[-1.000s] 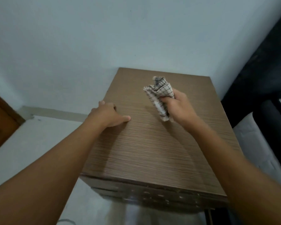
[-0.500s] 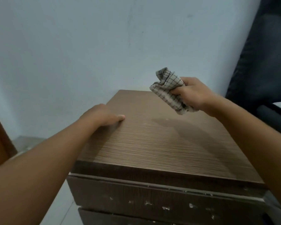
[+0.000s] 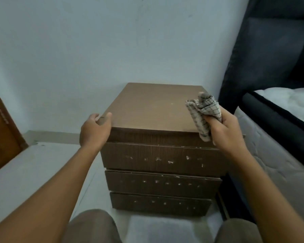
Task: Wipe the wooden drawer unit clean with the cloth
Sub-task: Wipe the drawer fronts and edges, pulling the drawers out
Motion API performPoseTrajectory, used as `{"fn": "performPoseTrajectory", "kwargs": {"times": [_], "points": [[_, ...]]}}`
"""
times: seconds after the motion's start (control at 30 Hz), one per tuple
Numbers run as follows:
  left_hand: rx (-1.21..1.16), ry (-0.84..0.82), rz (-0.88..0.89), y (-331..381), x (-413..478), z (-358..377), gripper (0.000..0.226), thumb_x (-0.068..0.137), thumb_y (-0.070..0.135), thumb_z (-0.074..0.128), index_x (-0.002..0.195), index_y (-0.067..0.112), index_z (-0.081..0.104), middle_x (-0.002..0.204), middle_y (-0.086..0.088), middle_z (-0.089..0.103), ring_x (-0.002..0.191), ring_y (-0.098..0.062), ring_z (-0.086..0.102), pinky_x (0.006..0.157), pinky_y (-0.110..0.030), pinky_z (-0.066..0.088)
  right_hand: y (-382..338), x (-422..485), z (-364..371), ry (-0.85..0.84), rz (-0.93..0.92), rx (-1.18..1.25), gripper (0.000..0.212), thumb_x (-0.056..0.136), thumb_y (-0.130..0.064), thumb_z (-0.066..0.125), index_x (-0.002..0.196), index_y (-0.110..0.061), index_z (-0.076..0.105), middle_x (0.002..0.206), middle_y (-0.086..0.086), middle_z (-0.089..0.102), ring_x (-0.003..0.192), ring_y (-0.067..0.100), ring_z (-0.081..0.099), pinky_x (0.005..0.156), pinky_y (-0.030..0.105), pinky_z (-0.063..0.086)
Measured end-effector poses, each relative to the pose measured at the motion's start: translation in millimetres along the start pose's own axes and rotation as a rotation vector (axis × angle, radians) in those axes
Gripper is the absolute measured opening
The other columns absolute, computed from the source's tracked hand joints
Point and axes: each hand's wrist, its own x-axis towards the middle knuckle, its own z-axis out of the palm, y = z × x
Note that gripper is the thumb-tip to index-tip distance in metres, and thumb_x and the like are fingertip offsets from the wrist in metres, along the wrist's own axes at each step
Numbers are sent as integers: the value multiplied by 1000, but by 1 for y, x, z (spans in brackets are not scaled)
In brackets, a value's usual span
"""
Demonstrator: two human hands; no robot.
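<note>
Dead centre, the wooden drawer unit (image 3: 153,109), back to the pale wall (image 3: 95,50) at 12 o'clock. Three drawer fronts (image 3: 161,158) stacked below the top slab, each flecked with pale chips.

At the unit's 8 o'clock corner, the left hand (image 3: 95,130): grip curled round the front-left corner of the top, thumb lying on the top face, fingers wrapped down the left side.

At the unit's 4 o'clock corner, the right hand (image 3: 225,130): grip clenched on the bunched checked cloth (image 3: 204,109), fingertips folded into the fabric. Sticks up past the knuckles toward 12 o'clock and hangs one tail down across the front-right edge of the top. Impossible to tell whether touching the wood or just clear of it.

Small pale speck near the middle of the top face.

At 3 o'clock, just beside the unit, a white mattress (image 3: 279,155); behind it, at 1 to 2 o'clock, a dark padded headboard (image 3: 270,58). At 9 o'clock, well apart from the unit, a brown door (image 3: 0,134). Pale floor (image 3: 33,169) at 7 o'clock. At 6 o'clock, two knees (image 3: 93,225) in khaki fabric, near the lowest drawer.
</note>
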Motion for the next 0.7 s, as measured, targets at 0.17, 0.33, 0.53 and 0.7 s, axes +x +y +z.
{"fn": "performPoseTrajectory", "kwargs": {"times": [0.17,0.33,0.53,0.7], "points": [[-215,31,-230,-38,-38,7,54,99,48,39,142,18,41,140,-11,52,124,-31,52,98,-44,44,17,-53,-7,139,127,-2,36,98,-16,50,92,-48,65,89,-21,69,84,0,63,76,25,51],[-329,-37,-379,-45,-49,21,49,98,43,49,136,13,49,136,-10,55,123,-31,53,97,-39,44,35,-75,-12,212,242,-137,28,97,-14,48,111,-31,66,91,-13,67,82,5,61,70,31,49],[-469,15,-475,-47,-40,30,42,92,42,60,122,12,54,108,-4,56,101,-24,56,85,-34,45,57,-83,-25,275,327,-301,31,93,-16,47,116,-32,62,98,-7,67,90,17,60,80,41,50],[-489,41,-474,-50,-36,33,27,89,36,61,104,17,50,105,-5,57,95,-26,57,85,-36,48,63,-85,-30,232,318,-350,32,94,-16,48,118,-34,60,101,-7,67,92,16,59,80,41,50]]}}
